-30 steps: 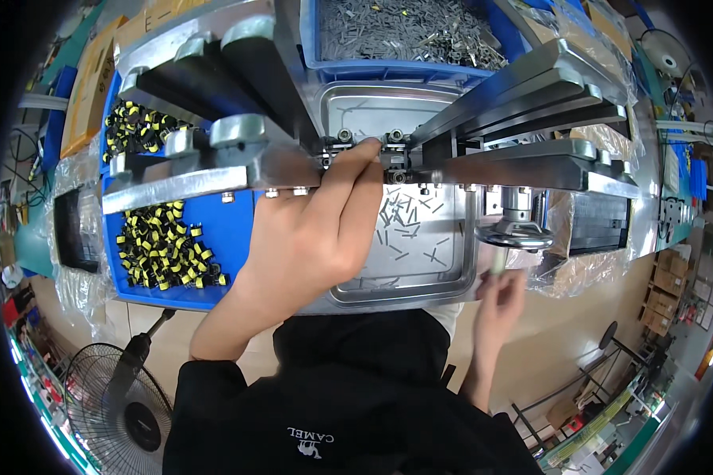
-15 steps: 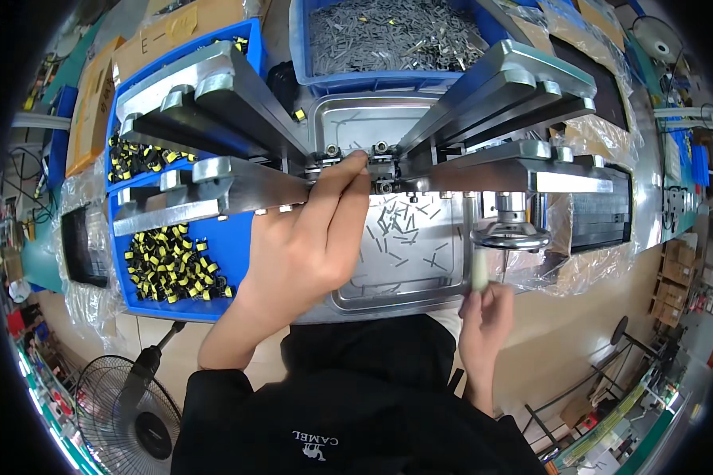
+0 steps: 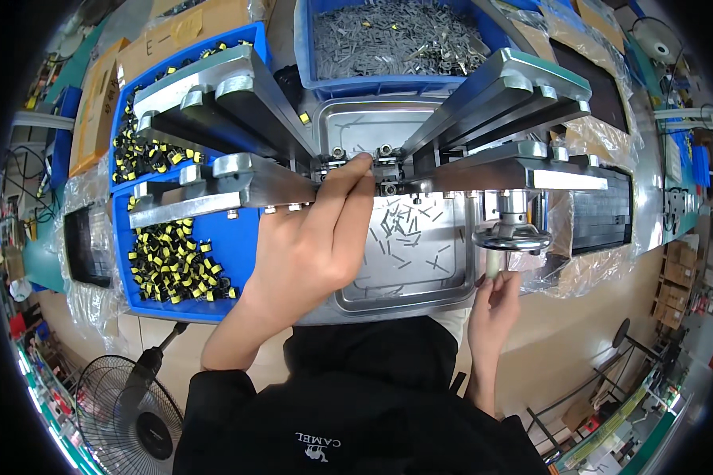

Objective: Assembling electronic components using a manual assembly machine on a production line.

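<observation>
handwheel handle (image 3: pixel 492 265) – right hand (image 3: pixel 495 305) pinching; left hand (image 3: pixel 313 245) at clamp (image 3: pixel 362 165)

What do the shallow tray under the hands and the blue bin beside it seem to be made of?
The shallow tray looks like bare sheet metal: silvery, with soft reflections and rounded pressed corners. The blue bin is probably moulded plastic: even matte colour, no gleam. The left hand reaches over both.
</observation>
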Demonstrator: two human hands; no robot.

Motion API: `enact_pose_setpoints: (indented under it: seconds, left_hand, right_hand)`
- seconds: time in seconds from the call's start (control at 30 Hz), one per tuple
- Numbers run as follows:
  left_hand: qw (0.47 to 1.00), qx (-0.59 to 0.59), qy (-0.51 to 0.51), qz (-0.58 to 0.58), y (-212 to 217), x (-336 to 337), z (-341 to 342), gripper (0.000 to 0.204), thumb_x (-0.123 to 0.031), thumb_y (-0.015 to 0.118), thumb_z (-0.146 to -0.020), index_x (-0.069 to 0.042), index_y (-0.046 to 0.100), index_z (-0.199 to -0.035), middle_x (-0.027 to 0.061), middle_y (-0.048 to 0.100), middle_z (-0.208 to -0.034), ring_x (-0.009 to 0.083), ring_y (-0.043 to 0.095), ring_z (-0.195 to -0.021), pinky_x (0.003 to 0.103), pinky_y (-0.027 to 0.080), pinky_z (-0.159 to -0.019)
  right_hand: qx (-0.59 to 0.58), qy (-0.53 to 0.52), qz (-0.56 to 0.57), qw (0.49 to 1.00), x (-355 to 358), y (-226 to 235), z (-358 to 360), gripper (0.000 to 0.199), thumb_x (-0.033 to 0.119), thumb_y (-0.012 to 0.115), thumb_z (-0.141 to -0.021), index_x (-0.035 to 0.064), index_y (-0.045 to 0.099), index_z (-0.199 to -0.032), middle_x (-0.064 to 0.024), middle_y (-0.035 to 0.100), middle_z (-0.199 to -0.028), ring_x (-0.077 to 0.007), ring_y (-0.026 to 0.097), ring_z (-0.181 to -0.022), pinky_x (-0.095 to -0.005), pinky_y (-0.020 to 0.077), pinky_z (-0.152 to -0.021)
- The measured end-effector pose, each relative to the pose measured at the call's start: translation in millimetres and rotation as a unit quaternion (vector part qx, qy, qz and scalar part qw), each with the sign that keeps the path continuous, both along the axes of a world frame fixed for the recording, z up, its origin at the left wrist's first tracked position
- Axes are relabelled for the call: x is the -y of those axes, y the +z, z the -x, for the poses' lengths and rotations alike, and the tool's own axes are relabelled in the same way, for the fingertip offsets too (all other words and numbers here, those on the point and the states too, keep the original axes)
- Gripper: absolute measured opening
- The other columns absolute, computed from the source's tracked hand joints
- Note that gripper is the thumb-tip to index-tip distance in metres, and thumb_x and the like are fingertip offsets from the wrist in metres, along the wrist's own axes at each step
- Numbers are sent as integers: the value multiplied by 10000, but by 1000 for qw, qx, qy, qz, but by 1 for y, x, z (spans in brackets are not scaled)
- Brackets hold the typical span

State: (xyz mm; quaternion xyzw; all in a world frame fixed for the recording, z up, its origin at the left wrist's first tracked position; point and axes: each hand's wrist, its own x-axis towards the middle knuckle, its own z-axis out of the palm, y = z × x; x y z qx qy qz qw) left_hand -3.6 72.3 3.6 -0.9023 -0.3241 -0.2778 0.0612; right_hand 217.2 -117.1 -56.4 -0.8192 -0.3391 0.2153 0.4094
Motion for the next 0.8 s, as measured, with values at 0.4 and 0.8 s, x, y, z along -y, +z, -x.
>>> enact_pose_setpoints:
  seconds: [0.4, 0.8]
  left_hand:
    - [994, -19, 8, 103, 15, 2, -2, 462, 40, 609, -756, 64, 610, -1218, 208, 681, -1215, 196, 688, -623, 286, 526, -536]
    - [998, 9, -2, 66, 23, 4, 7, 345, 48, 645, -796, 71, 636, -1140, 196, 723, -1120, 248, 732, -737, 291, 537, -547]
  right_hand:
    - [-61, 45, 9, 997, 1, 21, 15, 162, -32, 556, -968, 24, 420, -900, -25, 472, -790, -79, 533, -733, -237, 463, -676]
    - [-21, 85, -4, 996, -4, 27, 11, 179, -7, 650, -895, 6, 472, -880, -102, 548, -791, -244, 574, -731, -331, 488, -718]
